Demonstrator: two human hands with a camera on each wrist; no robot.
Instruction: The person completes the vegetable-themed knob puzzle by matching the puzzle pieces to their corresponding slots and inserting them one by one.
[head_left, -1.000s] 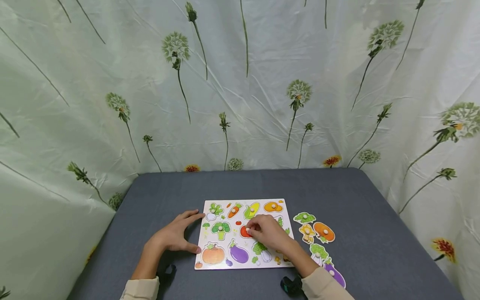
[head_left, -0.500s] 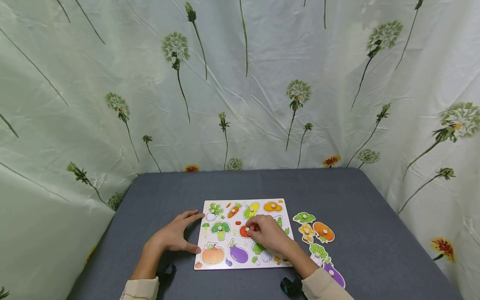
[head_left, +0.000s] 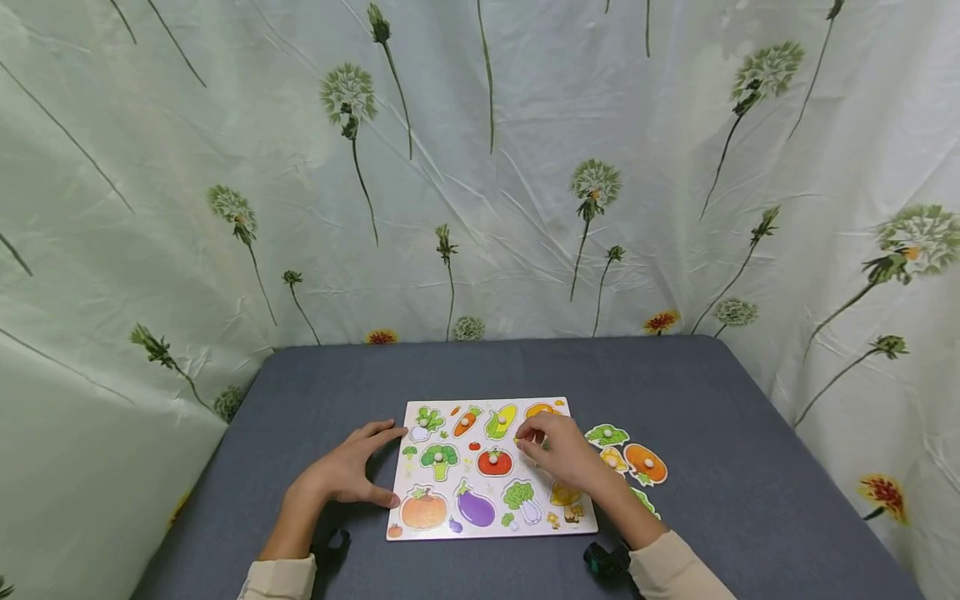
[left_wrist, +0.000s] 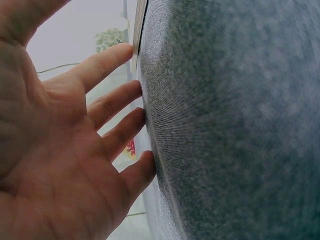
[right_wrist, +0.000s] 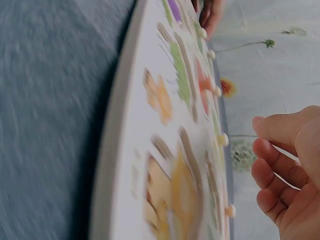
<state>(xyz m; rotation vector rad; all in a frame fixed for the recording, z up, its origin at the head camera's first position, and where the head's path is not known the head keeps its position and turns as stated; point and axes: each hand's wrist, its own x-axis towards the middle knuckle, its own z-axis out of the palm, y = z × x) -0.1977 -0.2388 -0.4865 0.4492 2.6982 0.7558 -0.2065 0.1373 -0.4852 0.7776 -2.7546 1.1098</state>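
Note:
A white puzzle board with vegetable pictures lies on the table. My left hand has its fingers spread, with fingertips and thumb at the board's left edge. A tomato piece with a white knob sits in its spot at the board's middle. Just right of it, my right hand hovers over the board, fingers loosely bent and nothing between them. In the right wrist view, the fingers are apart from the knobs. Broccoli, carrot and corn pieces with knobs also sit in the board.
To the board's right lie loose knobbed pieces: a green one, a yellow one and an orange pumpkin. Another green piece is partly behind the right forearm. A flowered curtain hangs behind the grey table.
My right hand has let go of the tomato piece's knob and moved right and slightly away, uncovering the tomato. Its forearm now hides the loose eggplant piece. The left hand stays put.

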